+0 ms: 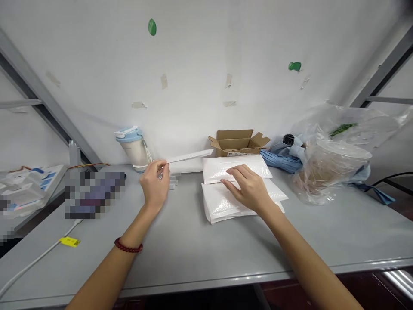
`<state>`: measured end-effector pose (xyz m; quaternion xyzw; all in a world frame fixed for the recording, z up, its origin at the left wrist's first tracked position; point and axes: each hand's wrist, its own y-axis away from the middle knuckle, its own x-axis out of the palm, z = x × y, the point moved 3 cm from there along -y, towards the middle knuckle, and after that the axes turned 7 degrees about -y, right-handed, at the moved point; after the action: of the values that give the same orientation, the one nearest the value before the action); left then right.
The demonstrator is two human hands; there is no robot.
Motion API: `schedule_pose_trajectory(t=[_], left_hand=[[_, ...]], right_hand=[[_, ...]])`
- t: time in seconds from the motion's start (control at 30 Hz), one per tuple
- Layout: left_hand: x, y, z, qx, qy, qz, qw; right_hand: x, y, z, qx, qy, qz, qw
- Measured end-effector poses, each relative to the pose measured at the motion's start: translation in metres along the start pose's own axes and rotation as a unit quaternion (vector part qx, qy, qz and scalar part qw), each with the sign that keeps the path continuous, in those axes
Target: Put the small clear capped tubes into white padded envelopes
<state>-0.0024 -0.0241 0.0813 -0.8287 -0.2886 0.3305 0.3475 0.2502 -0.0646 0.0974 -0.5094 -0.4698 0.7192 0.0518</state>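
Observation:
My left hand (155, 181) is closed in a pinch on the near end of a thin white strip (190, 156). The strip reaches out to the right, raised above the table. Below and beside that hand lie a few small clear pieces (172, 185), partly hidden by it. My right hand (247, 185) hovers over or rests on a stack of white padded bubble mailers (222, 204); contact is hard to judge. Its thumb and fingers are apart, with nothing seen between them. The top mailer's flap (214, 168) lies toward the back.
Behind the mailers stands an open cardboard box (238, 142). A blue-lidded cup (134, 150) is at the back left, near a blurred-out dark device (100, 193) and a white cable (38, 258). Blue cloth (284, 161) and a plastic-wrapped tub (329, 172) sit right.

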Motion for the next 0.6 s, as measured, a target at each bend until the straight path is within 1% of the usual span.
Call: schedule_pose_trajectory(t=[0.03, 0.1, 0.17, 0.2, 0.23, 0.3, 0.4, 0.47, 0.53, 0.6], left_hand=[[-0.001, 0.002, -0.006, 0.012, 0.007, -0.007, 1.000], [-0.001, 0.007, -0.016, 0.047, 0.021, -0.005, 0.999], [0.002, 0.014, -0.026, 0.082, 0.030, 0.017, 0.996], [0.004, 0.019, -0.031, 0.098, 0.034, 0.033, 0.994], [0.007, 0.023, -0.036, 0.112, 0.039, 0.050, 0.992], [0.013, 0.034, -0.045, 0.141, 0.054, 0.091, 0.984], [0.020, 0.049, -0.056, 0.186, 0.095, 0.162, 0.965], [0.023, 0.056, -0.060, 0.210, 0.119, 0.194, 0.951], [0.024, 0.058, -0.062, 0.233, 0.137, 0.196, 0.943], [0.022, 0.057, -0.062, 0.248, 0.144, 0.177, 0.942]], right_hand=[[-0.002, 0.000, 0.003, -0.012, -0.006, -0.020, 1.000], [-0.004, -0.001, 0.009, -0.035, -0.003, -0.054, 0.998], [-0.005, -0.001, 0.015, -0.055, 0.006, -0.069, 0.996], [-0.004, -0.001, 0.017, -0.064, 0.008, -0.063, 0.996], [-0.002, 0.000, 0.018, -0.069, 0.008, -0.048, 0.996], [0.003, 0.001, 0.019, -0.062, 0.003, 0.006, 0.998], [0.012, 0.004, 0.016, -0.025, 0.003, 0.089, 0.996], [0.016, 0.006, 0.013, 0.004, 0.013, 0.121, 0.993], [0.018, 0.007, 0.011, 0.038, 0.027, 0.143, 0.989], [0.019, 0.008, 0.009, 0.068, 0.035, 0.170, 0.982]])
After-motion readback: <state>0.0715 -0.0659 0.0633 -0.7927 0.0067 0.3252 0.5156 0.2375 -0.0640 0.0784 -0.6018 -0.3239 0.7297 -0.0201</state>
